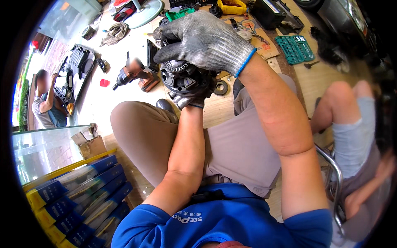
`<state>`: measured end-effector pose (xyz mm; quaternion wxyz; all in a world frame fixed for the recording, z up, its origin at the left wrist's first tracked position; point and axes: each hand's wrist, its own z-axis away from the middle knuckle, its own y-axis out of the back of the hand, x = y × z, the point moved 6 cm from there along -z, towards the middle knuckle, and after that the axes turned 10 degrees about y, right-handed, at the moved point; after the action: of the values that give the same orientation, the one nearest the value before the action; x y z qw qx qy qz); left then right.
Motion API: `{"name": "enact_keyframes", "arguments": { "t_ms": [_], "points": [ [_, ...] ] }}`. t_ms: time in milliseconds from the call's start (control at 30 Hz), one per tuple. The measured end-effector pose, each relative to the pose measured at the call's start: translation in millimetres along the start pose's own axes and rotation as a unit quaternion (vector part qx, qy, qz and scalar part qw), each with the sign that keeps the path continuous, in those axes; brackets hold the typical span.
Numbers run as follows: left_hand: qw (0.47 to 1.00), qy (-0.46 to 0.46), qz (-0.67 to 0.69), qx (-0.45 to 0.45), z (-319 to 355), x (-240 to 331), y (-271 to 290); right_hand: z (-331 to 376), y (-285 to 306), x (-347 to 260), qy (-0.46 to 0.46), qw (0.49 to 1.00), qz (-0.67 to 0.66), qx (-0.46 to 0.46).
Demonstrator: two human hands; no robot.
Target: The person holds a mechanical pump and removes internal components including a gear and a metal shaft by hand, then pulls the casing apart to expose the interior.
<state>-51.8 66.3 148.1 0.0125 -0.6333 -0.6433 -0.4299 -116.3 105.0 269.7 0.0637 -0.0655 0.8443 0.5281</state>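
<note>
A round black metal machine part (182,80) with a toothed ring on top is held up above my knees. My left hand (185,100), in a dark-stained glove, is closed around its underside and mostly hidden by it. Over its top reaches my right hand (206,39), in a grey glove with a blue cuff. The thumb and fingers of that hand are curled together at the upper left of the part; what lies between them is dark and cannot be made out. Left of the part, a cordless impact wrench (134,74) lies on the floor.
A teal socket set (294,49) lies open at the right, below a black battery (269,12). A metal ring (221,87) rests near my shoe. Blue-and-yellow boxes (78,202) are stacked at lower left. One person (51,103) crouches far left; another (351,144) sits at right.
</note>
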Motion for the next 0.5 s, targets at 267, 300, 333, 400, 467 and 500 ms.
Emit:
{"name": "enact_keyframes", "arguments": {
  "t_ms": [267, 300, 333, 400, 467, 500],
  "points": [
    [0.994, 0.016, -0.094, -0.044, -2.5, 14.0, 5.0, 3.0, -13.0, 3.7, 0.057, 0.994, 0.087, 0.024],
    [0.996, 0.013, -0.081, -0.031, -3.7, 14.9, 5.1, 3.0, -14.6, 5.2, 0.057, 0.993, 0.097, 0.029],
    [0.997, 0.005, -0.076, -0.023, -3.6, 14.0, 2.5, 3.1, -16.3, 6.9, 0.058, 0.992, 0.107, 0.034],
    [0.993, 0.04, -0.076, -0.074, -7.6, 9.0, -4.2, 3.4, -18.8, 10.2, 0.055, 0.993, 0.092, 0.039],
    [0.948, 0.173, -0.093, -0.253, -26.8, 17.9, -0.8, 5.9, -15.3, 12.1, 0.045, 0.996, 0.072, 0.036],
    [0.968, 0.142, -0.07, -0.195, -29.8, 16.5, -0.3, 4.0, -10.0, 8.3, 0.043, 0.997, 0.058, 0.035]
  ]
}}
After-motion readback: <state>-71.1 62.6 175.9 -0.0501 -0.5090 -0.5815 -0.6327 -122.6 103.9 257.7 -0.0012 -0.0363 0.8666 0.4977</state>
